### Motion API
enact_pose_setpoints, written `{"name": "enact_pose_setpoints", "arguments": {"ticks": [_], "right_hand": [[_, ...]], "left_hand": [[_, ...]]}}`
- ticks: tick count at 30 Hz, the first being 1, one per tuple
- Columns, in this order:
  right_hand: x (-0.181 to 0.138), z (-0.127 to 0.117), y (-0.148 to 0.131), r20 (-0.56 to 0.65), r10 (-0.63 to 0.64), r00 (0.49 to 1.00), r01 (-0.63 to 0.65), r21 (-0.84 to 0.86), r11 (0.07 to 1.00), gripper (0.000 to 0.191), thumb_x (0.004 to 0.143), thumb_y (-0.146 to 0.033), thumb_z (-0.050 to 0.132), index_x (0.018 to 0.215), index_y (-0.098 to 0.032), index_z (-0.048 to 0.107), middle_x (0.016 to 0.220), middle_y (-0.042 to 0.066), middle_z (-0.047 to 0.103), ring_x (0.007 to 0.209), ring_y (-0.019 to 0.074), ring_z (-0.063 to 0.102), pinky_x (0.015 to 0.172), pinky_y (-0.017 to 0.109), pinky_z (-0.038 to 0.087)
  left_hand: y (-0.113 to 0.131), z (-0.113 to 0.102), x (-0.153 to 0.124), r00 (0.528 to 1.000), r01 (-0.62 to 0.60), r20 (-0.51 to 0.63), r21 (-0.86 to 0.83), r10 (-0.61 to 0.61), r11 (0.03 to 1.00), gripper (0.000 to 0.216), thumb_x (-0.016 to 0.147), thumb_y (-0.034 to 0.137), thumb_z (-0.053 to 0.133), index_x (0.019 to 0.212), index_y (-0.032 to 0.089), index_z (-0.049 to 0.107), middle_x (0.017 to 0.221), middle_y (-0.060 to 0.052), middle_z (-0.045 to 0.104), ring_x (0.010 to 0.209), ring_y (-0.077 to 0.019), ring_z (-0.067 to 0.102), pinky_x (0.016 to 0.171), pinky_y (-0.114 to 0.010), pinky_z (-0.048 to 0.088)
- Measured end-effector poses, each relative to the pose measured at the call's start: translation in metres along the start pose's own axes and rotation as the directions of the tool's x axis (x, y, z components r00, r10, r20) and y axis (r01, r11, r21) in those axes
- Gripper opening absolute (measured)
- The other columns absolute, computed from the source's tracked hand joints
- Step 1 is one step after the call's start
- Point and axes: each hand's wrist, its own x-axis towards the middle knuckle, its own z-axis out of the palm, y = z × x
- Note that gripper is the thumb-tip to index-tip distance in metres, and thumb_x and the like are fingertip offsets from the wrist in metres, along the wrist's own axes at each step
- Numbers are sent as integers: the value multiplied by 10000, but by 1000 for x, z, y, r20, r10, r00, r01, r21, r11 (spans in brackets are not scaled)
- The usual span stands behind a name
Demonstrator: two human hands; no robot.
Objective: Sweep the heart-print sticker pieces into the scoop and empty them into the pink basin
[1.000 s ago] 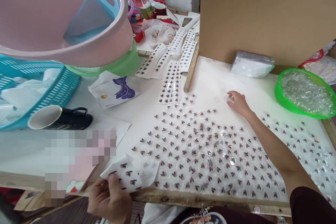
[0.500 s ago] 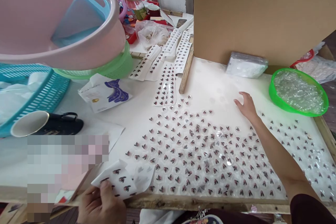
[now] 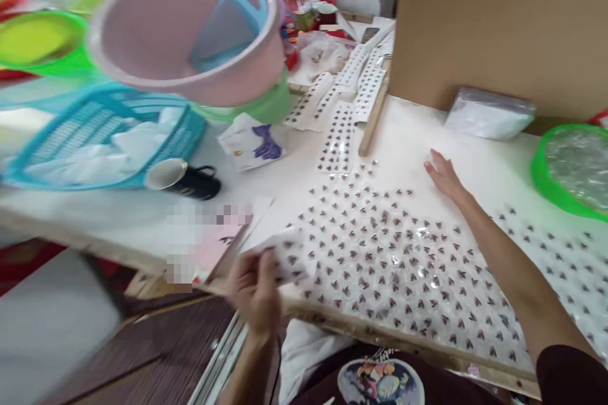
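Observation:
Near the table's front edge, my left hand [image 3: 256,291] pinches a sticker sheet [image 3: 295,256] between thumb and fingers. The sheet is white with small dark printed motifs and looks blurred. To its right, many small clear round stickers [image 3: 394,259] with the same kind of dark motif lie spread in rows. My right hand [image 3: 446,177] is open, fingers apart, over the white tabletop [image 3: 408,133] just beyond those rows; whether it touches the surface I cannot tell. Its forearm passes above part of the stickers. Further printed sheets [image 3: 336,139] lie farther back beside a wooden stick [image 3: 375,117].
A dark mug [image 3: 197,182] lies on its side near a blue basket [image 3: 183,139]. Behind are a large pink basin [image 3: 190,85] and a purple-printed packet [image 3: 251,145]. On the right stand a wrapped block [image 3: 489,115], a green bowl [image 3: 541,171] and a tall cardboard panel [image 3: 494,31].
The view has swung left, so the table's things appear farther right and more of the left side shows. My left hand still holds the sticker sheet; my right hand stays open over the table.

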Motion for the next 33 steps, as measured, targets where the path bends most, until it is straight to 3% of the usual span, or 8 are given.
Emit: {"name": "enact_pose_setpoints", "arguments": {"ticks": [3,7,11,15,19,25,30,33], "right_hand": [[-29,-1,-57,-88,-133,987,144,125,982,795,897,-786,455,1477,-243,485,1509,157,525,1439,356,439,1226,663,214],[-101,-5,-157,141,-324,936,222,479,849,525,927,-610,608,1338,-282,603,1147,91,708,1070,252,668,1003,493,536],[-135,0,-214,209,-338,918,159,586,794,426,833,-541,759,1124,-242,673,951,38,693,842,183,628,787,345,545],[-133,0,-214,340,-283,897,-6,648,762,344,883,-541,697,837,-203,648,717,-7,605,652,129,520,609,280,435],[-135,-5,-206,423,-280,862,-83,663,744,434,914,-579,640,705,-201,591,604,-33,479,547,103,390,506,269,327],[-143,-6,-206,188,-310,932,133,617,775,213,908,-457,695,992,-262,694,856,20,660,749,165,570,670,329,486],[-144,-11,-205,-4,-389,921,332,528,781,53,923,-355,682,914,-309,708,914,30,668,877,224,604,831,441,504],[-143,-13,-205,-102,-353,930,352,522,777,34,922,-340,685,942,-324,707,932,31,650,932,233,593,838,439,495]], "left_hand": [[32,29,-8,982,16,191,-97,3,995,319,839,472,712,755,180,617,575,39,540,486,-95,457,452,-199,345],[49,57,-19,940,85,342,-188,-15,978,327,904,478,683,786,183,608,563,50,501,466,-80,397,432,-188,306],[57,63,-29,909,125,417,-252,-9,960,336,924,486,671,795,189,581,573,56,496,468,-78,382,434,-192,306],[66,58,-27,861,155,508,-265,2,952,377,922,490,674,733,182,570,582,48,489,509,-83,410,480,-200,347],[75,54,-21,789,271,611,-261,-58,926,345,865,509,730,887,174,651,727,-6,612,644,-128,543,573,-228,440],[74,55,-22,796,282,595,-204,-110,937,395,857,518,734,738,173,582,614,39,479,538,-85,373,484,-215,295],[69,55,-25,808,220,584,-173,-80,960,403,894,498,701,699,180,547,589,50,415,533,-86,332,484,-227,259],[65,56,-27,802,182,595,-151,-58,972,418,904,505,686,684,184,531,582,50,397,529,-88,323,478,-230,249]]}}
